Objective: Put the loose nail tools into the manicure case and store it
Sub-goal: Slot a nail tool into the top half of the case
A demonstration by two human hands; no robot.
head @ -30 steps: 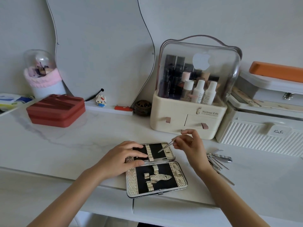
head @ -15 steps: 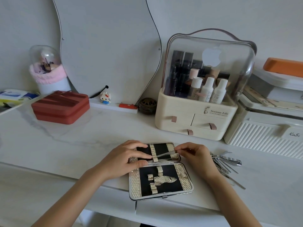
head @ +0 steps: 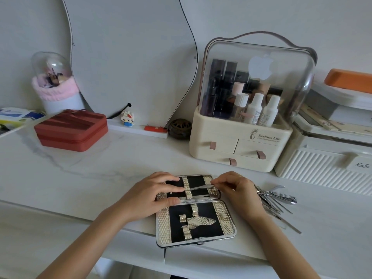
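The manicure case point(head: 227, 224) lies open flat near the table's front edge, black lining with silver textured straps. My left hand point(head: 149, 196) rests on the far half's left side, fingers fairly straight, holding it down. My right hand point(head: 239, 190) pinches a slim metal tool point(head: 201, 186) whose tip lies under the vertical strap of the far half. Another thin tool lies along that half's near edge. Several loose metal nail tools point(head: 275, 200), clippers among them, sit in a pile on the table right of the case.
A cream cosmetics organizer point(head: 241, 146) with drawers and a clear dome stands behind the case. White ribbed box point(head: 322, 168) at right, red zip case point(head: 72, 130) at left, mirror and small figurine at the back. The table's front edge is close under the case.
My right hand came down from above the case and brought the slim tool flat onto the far half, sliding it under the strap. My left hand stayed on the case.
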